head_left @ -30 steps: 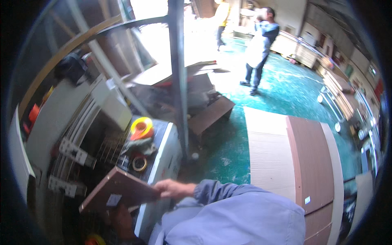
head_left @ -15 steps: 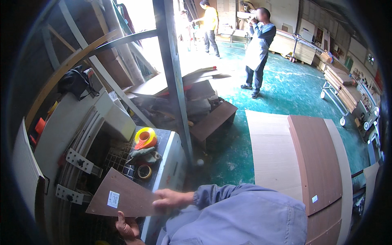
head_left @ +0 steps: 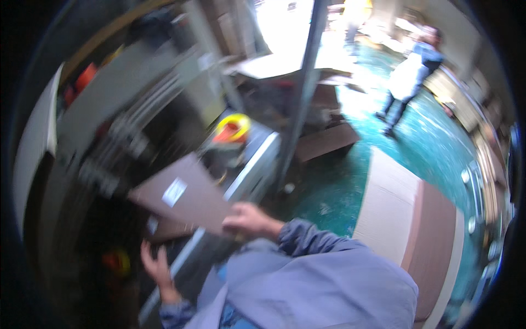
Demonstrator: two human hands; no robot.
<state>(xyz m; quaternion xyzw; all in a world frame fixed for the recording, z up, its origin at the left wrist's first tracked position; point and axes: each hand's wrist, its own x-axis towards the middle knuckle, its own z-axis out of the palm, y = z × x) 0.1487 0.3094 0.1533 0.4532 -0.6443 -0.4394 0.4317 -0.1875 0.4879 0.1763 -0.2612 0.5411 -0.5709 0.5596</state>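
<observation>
My right hand (head_left: 251,220) grips the corner of a brown board (head_left: 189,189) with a white label, held tilted over the workbench (head_left: 249,164). Beneath it lies a second brown piece (head_left: 171,230), also with a pale label and partly covered. Just below that piece, my left hand (head_left: 157,267) has its fingers spread and appears to hold nothing; blur hides whether a fingertip touches the piece. A yellow and orange tape roll (head_left: 233,129) rests on the bench beyond the board. The picture is smeared by motion.
A metal post (head_left: 301,93) rises beside the bench, with a brown panel (head_left: 327,143) on the floor behind it. To the right lie long brown boards (head_left: 438,230) on pale sheeting (head_left: 386,208). A person (head_left: 411,77) stands farther back on the green floor.
The view has swung, shifting the scene right. My left hand has let go of the labelled board, which my right hand still holds. A second brown piece now shows beneath it.
</observation>
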